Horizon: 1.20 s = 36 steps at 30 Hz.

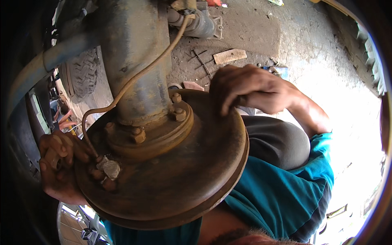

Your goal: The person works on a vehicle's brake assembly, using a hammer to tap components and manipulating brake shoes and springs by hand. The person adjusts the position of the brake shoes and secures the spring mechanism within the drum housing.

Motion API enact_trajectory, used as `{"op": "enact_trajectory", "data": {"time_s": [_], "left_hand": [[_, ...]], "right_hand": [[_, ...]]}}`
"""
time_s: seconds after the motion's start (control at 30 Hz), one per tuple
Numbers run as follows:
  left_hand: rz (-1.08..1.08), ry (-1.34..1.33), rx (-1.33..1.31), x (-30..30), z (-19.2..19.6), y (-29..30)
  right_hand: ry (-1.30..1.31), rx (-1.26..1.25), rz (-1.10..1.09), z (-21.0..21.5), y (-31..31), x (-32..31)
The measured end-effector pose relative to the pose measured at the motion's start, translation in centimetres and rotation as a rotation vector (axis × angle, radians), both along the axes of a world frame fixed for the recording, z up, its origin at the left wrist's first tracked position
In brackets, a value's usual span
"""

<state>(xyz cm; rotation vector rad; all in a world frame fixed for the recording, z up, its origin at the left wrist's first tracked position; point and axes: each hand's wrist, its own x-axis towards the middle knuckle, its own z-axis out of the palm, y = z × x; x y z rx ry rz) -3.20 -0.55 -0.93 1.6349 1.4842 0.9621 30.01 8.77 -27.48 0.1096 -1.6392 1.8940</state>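
A rusty brown brake drum with its backing plate [175,179] sits on the end of a thick grey axle tube [139,61], joined by a flange with several bolts [139,135]. At the plate's left edge, my left hand [63,171] has its fingers curled round a short, brownish cylindrical piece [52,158]. Beside that hand, a thin brake line [122,92] runs down to a pale metal fitting [109,168] on the plate. My right hand [249,87] is over the plate's far right rim, fingers bent and slightly blurred; whatever they grip is hidden.
A wood scrap [230,56] and thin metal rods [202,64] lie on the dirt floor beyond the drum. A treaded tire [83,75] stands at the left. My bent knee [277,141] is close to the drum's right side. A bent pipe [61,53] crosses the upper left.
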Motion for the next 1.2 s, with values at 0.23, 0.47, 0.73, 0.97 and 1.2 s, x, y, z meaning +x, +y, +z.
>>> {"op": "enact_trajectory", "data": {"time_s": [0.23, 0.47, 0.73, 0.97, 1.2], "left_hand": [[0.189, -0.065, -0.245, 2.2, 0.9, 0.5], [0.148, -0.115, -0.355, 2.5, 1.5, 1.0], [0.174, -0.146, -0.362, 2.3, 1.9, 0.9], [0.143, -0.092, -0.328, 1.8, 1.5, 0.6], [0.206, -0.034, -0.221, 1.3, 1.6, 0.1]], "right_hand": [[-0.074, 0.166, 0.020, -0.8, 1.0, -3.6], [0.019, 0.088, 0.141, -1.4, 1.6, -4.0], [0.066, 0.057, 0.163, -1.9, 1.9, -4.3], [0.036, 0.111, 0.170, 0.3, 2.3, -2.5], [0.035, 0.177, -0.129, 0.4, 3.3, -2.5]]}}
